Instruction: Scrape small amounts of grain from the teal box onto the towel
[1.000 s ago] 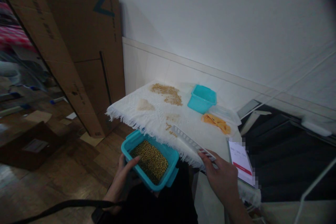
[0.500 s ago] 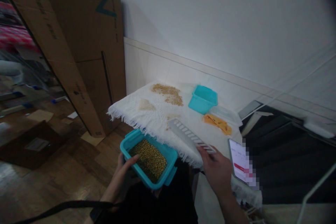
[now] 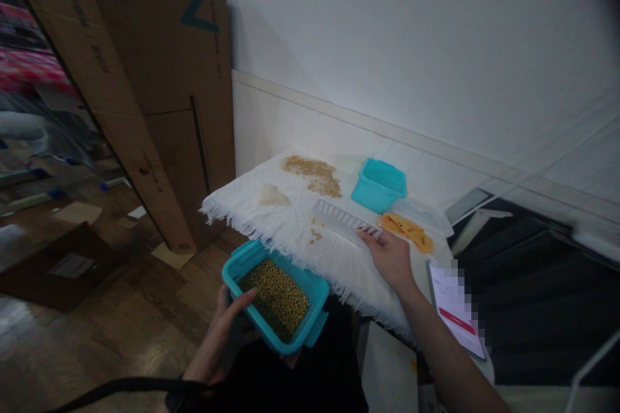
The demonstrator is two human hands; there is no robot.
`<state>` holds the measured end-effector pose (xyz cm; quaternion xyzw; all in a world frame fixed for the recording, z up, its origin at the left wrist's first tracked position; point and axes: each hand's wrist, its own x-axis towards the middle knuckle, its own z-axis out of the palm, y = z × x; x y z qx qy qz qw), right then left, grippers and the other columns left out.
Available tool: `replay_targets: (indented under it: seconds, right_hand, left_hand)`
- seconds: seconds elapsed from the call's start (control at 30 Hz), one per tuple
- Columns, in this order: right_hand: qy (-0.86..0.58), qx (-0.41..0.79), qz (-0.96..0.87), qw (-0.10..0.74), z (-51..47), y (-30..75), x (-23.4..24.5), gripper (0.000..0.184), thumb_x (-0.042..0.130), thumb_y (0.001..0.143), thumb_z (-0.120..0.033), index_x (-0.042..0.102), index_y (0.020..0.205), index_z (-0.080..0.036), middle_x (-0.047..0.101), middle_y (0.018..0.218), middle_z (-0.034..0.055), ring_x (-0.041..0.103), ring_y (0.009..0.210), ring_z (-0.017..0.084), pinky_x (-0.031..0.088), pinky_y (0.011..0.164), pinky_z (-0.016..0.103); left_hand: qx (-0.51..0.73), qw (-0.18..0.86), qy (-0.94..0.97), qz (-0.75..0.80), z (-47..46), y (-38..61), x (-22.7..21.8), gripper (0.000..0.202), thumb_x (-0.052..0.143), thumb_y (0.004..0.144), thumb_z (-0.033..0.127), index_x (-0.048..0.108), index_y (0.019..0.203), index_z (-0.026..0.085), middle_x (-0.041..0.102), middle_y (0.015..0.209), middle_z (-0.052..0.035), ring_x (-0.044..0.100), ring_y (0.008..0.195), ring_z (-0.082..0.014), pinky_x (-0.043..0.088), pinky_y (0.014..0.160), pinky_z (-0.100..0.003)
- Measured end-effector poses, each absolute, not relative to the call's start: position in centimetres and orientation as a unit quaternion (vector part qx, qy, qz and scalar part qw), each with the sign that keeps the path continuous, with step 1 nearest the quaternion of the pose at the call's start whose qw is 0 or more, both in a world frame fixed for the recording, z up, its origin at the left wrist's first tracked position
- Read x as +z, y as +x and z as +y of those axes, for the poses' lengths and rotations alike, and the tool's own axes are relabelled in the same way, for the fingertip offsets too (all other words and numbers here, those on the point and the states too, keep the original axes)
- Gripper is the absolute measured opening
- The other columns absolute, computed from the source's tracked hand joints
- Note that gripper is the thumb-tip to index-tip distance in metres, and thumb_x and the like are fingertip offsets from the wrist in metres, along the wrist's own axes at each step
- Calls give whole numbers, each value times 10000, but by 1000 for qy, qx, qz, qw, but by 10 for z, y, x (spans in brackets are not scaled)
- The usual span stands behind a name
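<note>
My left hand (image 3: 223, 334) grips a teal plastic tub (image 3: 310, 290) full of yellowish beans, held just below the near edge of the table. My right hand (image 3: 390, 257) reaches out over the white fringed cloth (image 3: 290, 232) and holds a long white slotted strip (image 3: 339, 219) by its right end. The strip lies across the cloth behind a few loose beans (image 3: 316, 235). A larger heap of beans (image 3: 314, 173) rests at the far side of the cloth.
A second teal tub (image 3: 378, 184) stands at the back, with an orange item (image 3: 407, 231) and a clear lid (image 3: 426, 213) beside it. A phone (image 3: 455, 310) lies at the table's right edge. Tall cardboard boxes (image 3: 145, 77) lean at the left over a wooden floor.
My right hand has carried the white strip from the near edge of the cloth farther out over the table. The left hand and its tub have barely moved.
</note>
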<state>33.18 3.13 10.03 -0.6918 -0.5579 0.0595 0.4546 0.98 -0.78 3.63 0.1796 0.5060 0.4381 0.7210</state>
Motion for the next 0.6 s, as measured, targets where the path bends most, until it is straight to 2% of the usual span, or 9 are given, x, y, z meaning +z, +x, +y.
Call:
replay_targets:
  seconds: [0.13,0.27,0.43,0.6]
  right_hand:
    - [-680,62,-566,461,31,334,102,417,665,830,-573,831,847,-191,820,805,75,745,741,261,559,680,340]
    - [-683,57,-564,461,29,333,103,403,672,822,-577,812,775,-202,796,728,59,731,697,262,562,672,348]
    - [-682,59,-562,464,23,331,103,443,676,816,-637,800,744,-217,797,725,62,732,695,270,567,661,353]
    - [-680,45,-558,474,24,338,105,429,682,811,-626,817,779,-220,797,727,48,722,681,256,568,672,351]
  left_hand:
    - [439,721,174,507,-9,10,39,566,808,829,390,522,1317,379,654,1417,-78,719,1205,-334,632,912,-533]
    - [447,715,170,509,-9,13,36,522,790,842,363,535,1296,381,659,1416,-63,710,1227,-323,627,922,-513]
    - [450,714,178,506,-9,12,33,563,818,809,395,533,1294,386,677,1391,-65,748,1143,-326,631,895,-529]
    - [442,716,185,508,-10,13,33,556,811,816,392,539,1301,390,688,1365,-66,756,1118,-312,633,896,-528]
